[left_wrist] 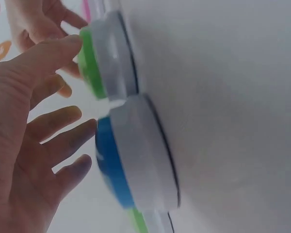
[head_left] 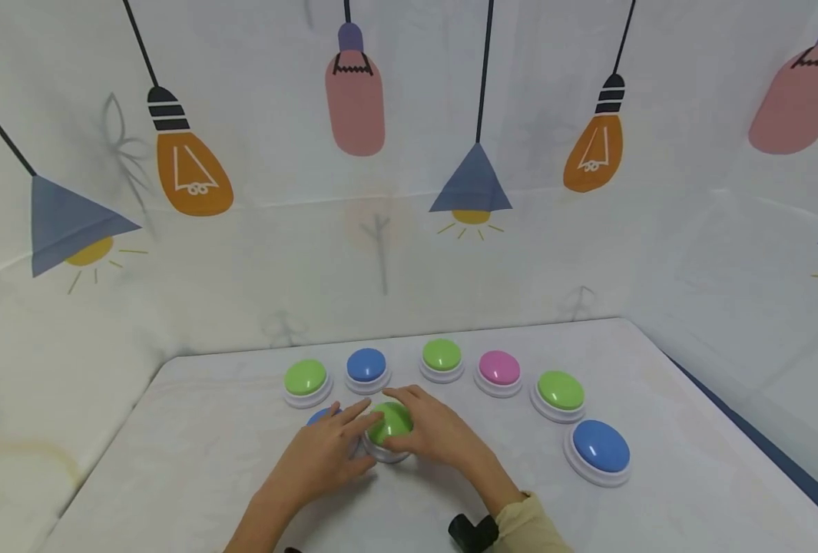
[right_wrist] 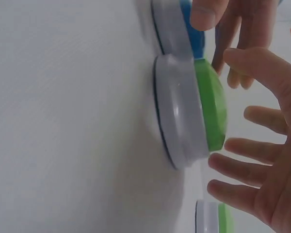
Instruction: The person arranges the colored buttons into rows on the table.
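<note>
Green button (head_left: 391,425) on the white tabletop (head_left: 194,461), between left hand (head_left: 327,452) and right hand (head_left: 438,430), both with fingers spread and gently curved about it; cannot tell touch from near miss. Just beside, partly hidden by the left hand in the head view, blue button (left_wrist: 114,162). Farther off, pink button (head_left: 499,368) amid green and blue ones (head_left: 442,354), then backdrop (head_left: 277,269) printed with hanging lamps (head_left: 473,183).

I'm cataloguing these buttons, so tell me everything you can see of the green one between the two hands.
The green button has a smooth, glossy green dome on a round white base, both seemingly plastic. It sits dome up on the white tabletop, between the left hand and right hand, with a blue button close by on the left. Whether their bases touch is unclear. Both hands flank the dome closely; firm contact cannot be confirmed.
</note>
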Tool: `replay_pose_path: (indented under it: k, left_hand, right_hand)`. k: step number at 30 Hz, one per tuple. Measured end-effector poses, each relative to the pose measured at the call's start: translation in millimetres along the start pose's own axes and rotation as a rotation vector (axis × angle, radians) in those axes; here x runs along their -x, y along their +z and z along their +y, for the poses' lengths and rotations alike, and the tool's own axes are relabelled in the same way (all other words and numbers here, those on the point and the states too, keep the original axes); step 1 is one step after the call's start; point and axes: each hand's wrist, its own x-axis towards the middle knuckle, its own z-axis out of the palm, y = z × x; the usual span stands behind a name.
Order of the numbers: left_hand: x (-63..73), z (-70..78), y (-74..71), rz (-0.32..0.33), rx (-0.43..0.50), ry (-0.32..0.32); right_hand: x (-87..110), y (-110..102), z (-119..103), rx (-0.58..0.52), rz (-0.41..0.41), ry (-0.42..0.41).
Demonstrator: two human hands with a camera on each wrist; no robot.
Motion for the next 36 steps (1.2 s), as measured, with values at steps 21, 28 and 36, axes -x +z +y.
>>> replay_pose_path:
  k: [21,28,36]
  left_hand:
    - [6.6,-74.6,-24.9,0.131,0.218,-0.229]
    - [4.5,-87.8,-22.9,0.127,0.253,-0.298]
    - [9.2,-98.5,-16.2,0.127,0.327,-0.350]
  right_hand:
    - [-65.1,8,-39,-0.022,-0.038,0.021]
    - [-89.7,12,-42,0.003,-0.025,0.000]
    - [-110.9,16,-49,0.050,-0.028,0.009]
